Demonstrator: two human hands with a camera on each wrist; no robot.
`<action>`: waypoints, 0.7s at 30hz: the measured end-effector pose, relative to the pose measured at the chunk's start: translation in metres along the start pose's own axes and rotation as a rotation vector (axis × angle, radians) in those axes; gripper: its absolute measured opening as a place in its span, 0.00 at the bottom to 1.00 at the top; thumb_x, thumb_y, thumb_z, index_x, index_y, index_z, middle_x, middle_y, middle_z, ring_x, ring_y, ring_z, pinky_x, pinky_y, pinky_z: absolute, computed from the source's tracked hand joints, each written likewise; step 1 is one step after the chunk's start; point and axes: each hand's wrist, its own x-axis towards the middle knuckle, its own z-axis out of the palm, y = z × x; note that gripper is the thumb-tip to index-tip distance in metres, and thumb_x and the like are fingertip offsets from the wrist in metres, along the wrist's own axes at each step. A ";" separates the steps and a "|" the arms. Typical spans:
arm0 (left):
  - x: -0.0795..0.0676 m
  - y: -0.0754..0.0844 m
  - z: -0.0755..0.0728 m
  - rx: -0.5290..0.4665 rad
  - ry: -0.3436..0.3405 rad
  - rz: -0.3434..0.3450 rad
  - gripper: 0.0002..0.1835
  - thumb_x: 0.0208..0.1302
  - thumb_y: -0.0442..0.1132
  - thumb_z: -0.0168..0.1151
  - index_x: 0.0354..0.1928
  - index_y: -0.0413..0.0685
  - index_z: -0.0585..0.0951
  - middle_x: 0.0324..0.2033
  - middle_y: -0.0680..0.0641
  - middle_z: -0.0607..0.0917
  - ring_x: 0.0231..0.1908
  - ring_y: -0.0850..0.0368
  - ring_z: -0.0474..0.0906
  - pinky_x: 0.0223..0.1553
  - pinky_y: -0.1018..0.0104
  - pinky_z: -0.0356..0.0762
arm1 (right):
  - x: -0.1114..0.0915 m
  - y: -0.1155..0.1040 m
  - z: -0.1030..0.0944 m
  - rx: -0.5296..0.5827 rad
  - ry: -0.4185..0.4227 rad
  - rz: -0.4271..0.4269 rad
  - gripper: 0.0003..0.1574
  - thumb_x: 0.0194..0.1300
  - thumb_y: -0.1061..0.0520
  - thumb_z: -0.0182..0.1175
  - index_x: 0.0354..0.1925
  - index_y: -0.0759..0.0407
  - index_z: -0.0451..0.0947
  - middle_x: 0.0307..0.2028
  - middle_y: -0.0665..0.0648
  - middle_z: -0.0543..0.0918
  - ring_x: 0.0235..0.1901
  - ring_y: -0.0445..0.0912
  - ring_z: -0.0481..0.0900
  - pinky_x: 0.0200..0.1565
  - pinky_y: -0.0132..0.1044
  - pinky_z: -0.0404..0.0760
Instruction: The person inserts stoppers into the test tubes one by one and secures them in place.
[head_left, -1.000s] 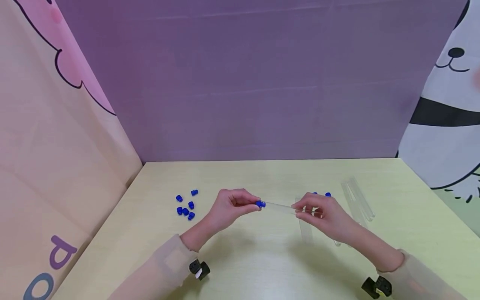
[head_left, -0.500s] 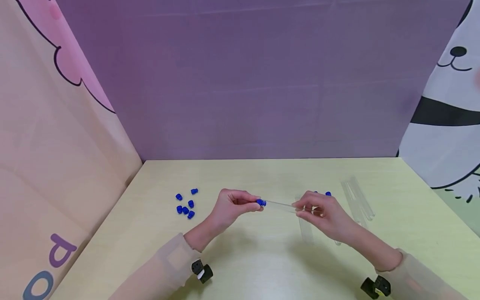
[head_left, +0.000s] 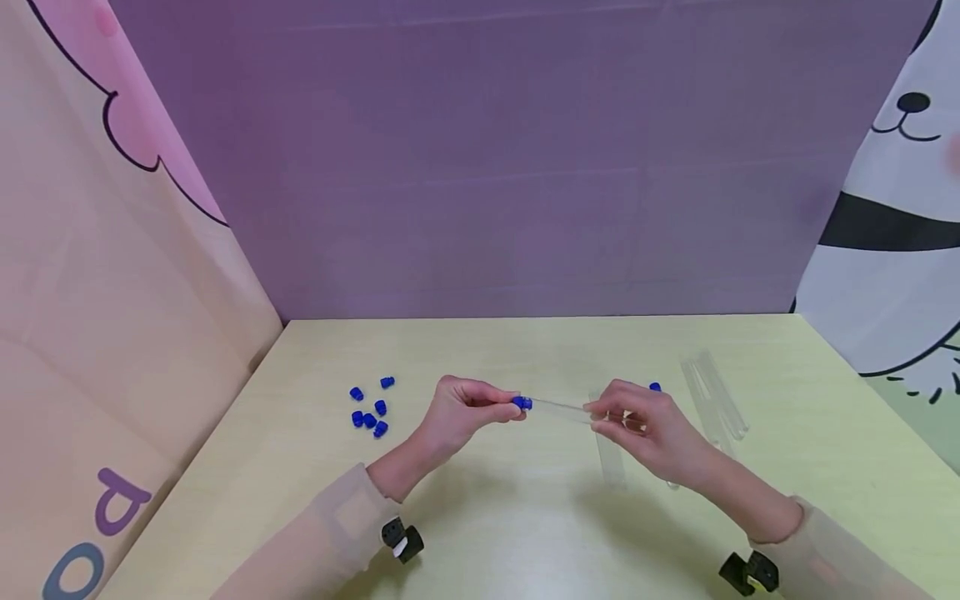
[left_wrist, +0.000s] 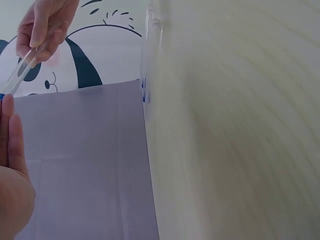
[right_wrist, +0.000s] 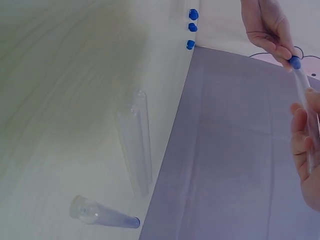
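Note:
My left hand (head_left: 465,415) pinches a small blue cap (head_left: 522,403) between thumb and fingertips. That cap sits at the end of a clear test tube (head_left: 557,406), held above the table and almost level. Farther along the tube, my right hand (head_left: 647,427) grips it between thumb and fingers. In the right wrist view, the cap (right_wrist: 295,62) is at the tube's mouth; how far it is pushed on cannot be told. The left wrist view shows the tube (left_wrist: 21,72) running from one hand to the other.
Several loose blue caps (head_left: 370,421) lie on the left of the pale table (head_left: 480,533). Clear tubes (head_left: 716,396) lie on the right, and another tube (head_left: 611,454) is below my right hand. In the right wrist view, one lying tube (right_wrist: 107,214) has a blue end.
Both hands keep almost the same place and hold on the cap and tube. One blue end behind the right hand has dropped out of sight.

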 end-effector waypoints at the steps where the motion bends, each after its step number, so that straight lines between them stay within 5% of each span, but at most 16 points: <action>1: 0.000 0.000 0.000 0.014 -0.003 -0.005 0.12 0.56 0.24 0.68 0.41 0.21 0.81 0.33 0.41 0.88 0.33 0.56 0.86 0.40 0.64 0.83 | 0.000 0.000 0.000 -0.014 -0.006 -0.005 0.24 0.50 0.80 0.65 0.42 0.58 0.81 0.30 0.47 0.78 0.25 0.38 0.70 0.20 0.24 0.66; 7: -0.002 -0.005 0.000 0.036 -0.005 -0.019 0.11 0.55 0.23 0.68 0.40 0.21 0.82 0.35 0.37 0.87 0.32 0.57 0.86 0.41 0.62 0.82 | 0.002 -0.002 -0.003 -0.066 -0.039 -0.038 0.24 0.48 0.79 0.67 0.41 0.58 0.81 0.31 0.48 0.78 0.24 0.39 0.69 0.20 0.23 0.65; 15: -0.003 -0.003 0.001 0.101 -0.087 -0.034 0.14 0.57 0.26 0.68 0.45 0.26 0.82 0.36 0.38 0.87 0.36 0.55 0.86 0.45 0.59 0.81 | -0.009 0.001 -0.006 -0.009 -0.053 0.092 0.20 0.54 0.75 0.66 0.42 0.56 0.82 0.31 0.48 0.80 0.26 0.40 0.73 0.22 0.28 0.70; 21: -0.001 0.005 0.001 0.164 -0.134 -0.018 0.15 0.58 0.25 0.67 0.48 0.28 0.82 0.37 0.37 0.87 0.38 0.52 0.86 0.45 0.59 0.81 | -0.006 -0.001 -0.012 -0.024 -0.049 0.098 0.20 0.55 0.74 0.66 0.42 0.54 0.83 0.30 0.46 0.80 0.27 0.38 0.74 0.22 0.28 0.69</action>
